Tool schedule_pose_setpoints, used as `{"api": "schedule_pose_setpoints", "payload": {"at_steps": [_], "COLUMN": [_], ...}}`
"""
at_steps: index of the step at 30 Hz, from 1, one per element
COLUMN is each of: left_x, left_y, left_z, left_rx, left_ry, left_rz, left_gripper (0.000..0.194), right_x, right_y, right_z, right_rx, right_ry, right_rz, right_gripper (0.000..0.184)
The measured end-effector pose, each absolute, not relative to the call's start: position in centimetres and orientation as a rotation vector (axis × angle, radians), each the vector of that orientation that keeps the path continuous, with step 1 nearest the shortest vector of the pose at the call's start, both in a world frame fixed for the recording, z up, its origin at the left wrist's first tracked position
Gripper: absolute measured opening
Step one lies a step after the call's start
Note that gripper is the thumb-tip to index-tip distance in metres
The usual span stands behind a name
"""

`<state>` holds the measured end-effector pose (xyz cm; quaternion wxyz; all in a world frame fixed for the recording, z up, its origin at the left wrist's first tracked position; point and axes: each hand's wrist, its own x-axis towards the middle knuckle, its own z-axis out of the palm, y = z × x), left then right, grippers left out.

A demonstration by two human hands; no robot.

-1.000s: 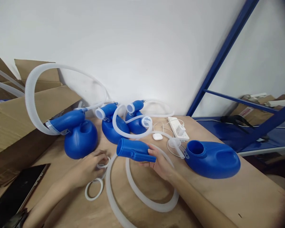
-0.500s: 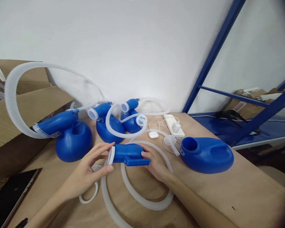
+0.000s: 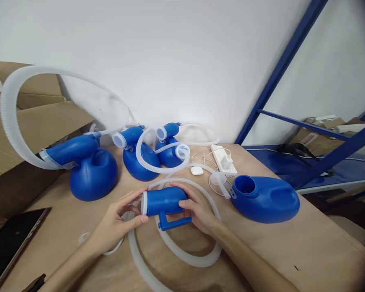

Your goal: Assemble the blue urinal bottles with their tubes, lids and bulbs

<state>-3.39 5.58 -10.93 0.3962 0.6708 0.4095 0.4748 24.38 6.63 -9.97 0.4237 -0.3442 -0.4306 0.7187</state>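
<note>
Head view: a blue plastic tube (image 3: 164, 201), with a white ring (image 3: 144, 203) at its near end and a squared handle (image 3: 174, 222) below, is held in both hands. The left hand (image 3: 117, 223) has its fingers (image 3: 134, 194) wrapped over the ringed end, and the right hand (image 3: 197, 213) has its fingers (image 3: 182, 192) clamped around the other end. Under the tube lies a ribbed white hose (image 3: 188, 260) on a wooden table (image 3: 263, 251). Right of the tube sits a blue bottle (image 3: 266, 199); beyond it stand two more blue bottles (image 3: 140, 162), and further left another (image 3: 93, 178). A black tablet (image 3: 9, 243) lies far left of the tube.
</note>
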Motion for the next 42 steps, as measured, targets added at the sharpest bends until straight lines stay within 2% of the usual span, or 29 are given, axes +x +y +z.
{"api": "schedule_pose_setpoints", "payload": {"at_steps": [5,13,17,23,28,34,39,42], "left_x": [-2.5,-2.3,-2.2,-2.4,-2.3,-2.3,-2.6,-2.6], "left_y": [4.9,4.1,3.8,4.1,4.1,3.8,3.8,4.0], "left_z": [-10.4,-9.2,-9.1,-10.2,-10.5,-10.8,-10.1,-9.6], "left_rx": [1.875,2.168,2.267,2.381,2.534,2.525,2.134,1.778], "left_ry": [0.987,0.942,0.974,1.007,0.964,0.891,0.861,0.796], "left_rz": [1.210,1.298,1.327,1.252,1.267,1.242,1.175,1.088], "left_gripper": [0.062,0.067,0.069,0.071,0.071,0.074,0.080,0.071], "right_x": [23.7,23.6,23.6,23.8,23.8,24.1,24.0,23.8], "right_y": [5.5,4.6,4.5,4.9,5.2,5.4,5.3,5.3], "right_z": [-9.4,-9.9,-9.8,-9.3,-9.2,-9.7,-10.0,-10.3], "right_rx": [-0.932,-1.005,-1.018,-1.079,-1.079,-1.015,-0.910,-0.931], "right_ry": [-1.029,-1.061,-1.038,-1.139,-0.949,-0.834,-0.708,-0.593], "right_rz": [1.767,1.717,1.715,1.627,1.863,1.981,2.213,2.343], "right_gripper": [0.071,0.071,0.077,0.067,0.074,0.067,0.062,0.055]}}
